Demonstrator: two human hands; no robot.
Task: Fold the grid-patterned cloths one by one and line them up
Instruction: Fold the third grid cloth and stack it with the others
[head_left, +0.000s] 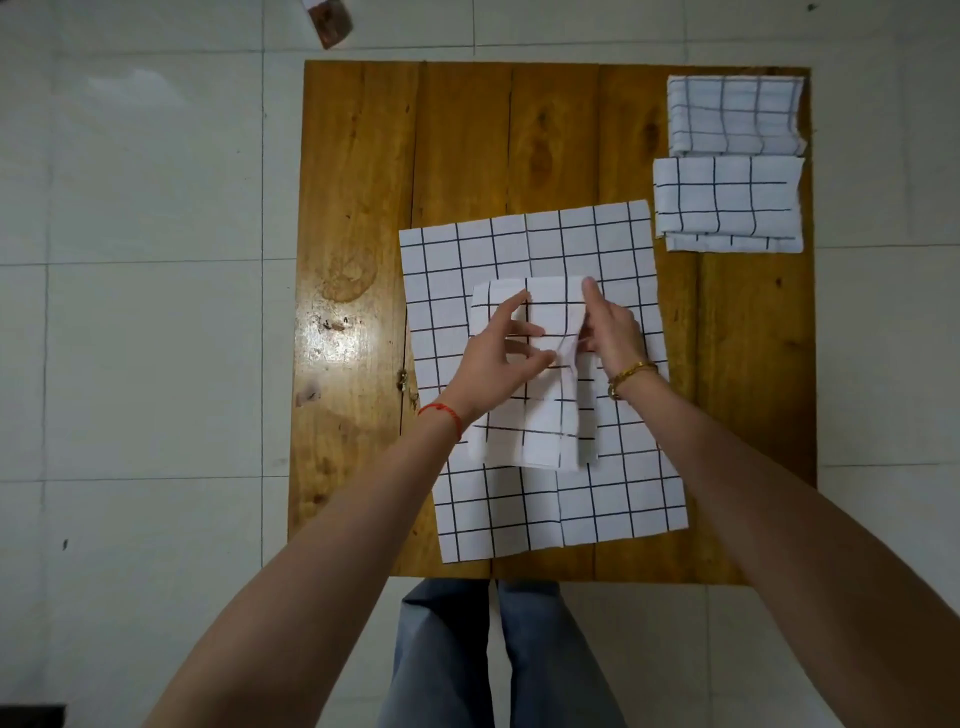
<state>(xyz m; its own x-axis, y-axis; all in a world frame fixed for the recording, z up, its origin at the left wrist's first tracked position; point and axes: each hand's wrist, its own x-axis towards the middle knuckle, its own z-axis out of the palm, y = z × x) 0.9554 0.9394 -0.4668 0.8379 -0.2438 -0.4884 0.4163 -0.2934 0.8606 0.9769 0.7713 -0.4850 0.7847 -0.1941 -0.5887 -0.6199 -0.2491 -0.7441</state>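
- Wooden table (467, 156): flat cloth (613, 499) near its front edge.
- Half-folded cloth (524, 441) on top; left hand (493, 364) and right hand (610, 338) fingers pinch its folds.
- Two folded cloths (727, 208) lined up far right.

A half-folded grid cloth (524, 374) is up off the flat grid cloth (540, 249), which lies spread open mid-surface. Two folded grid cloths sit far right, one (735, 115) at the far corner, the other (727, 210) just nearer, edges almost touching.
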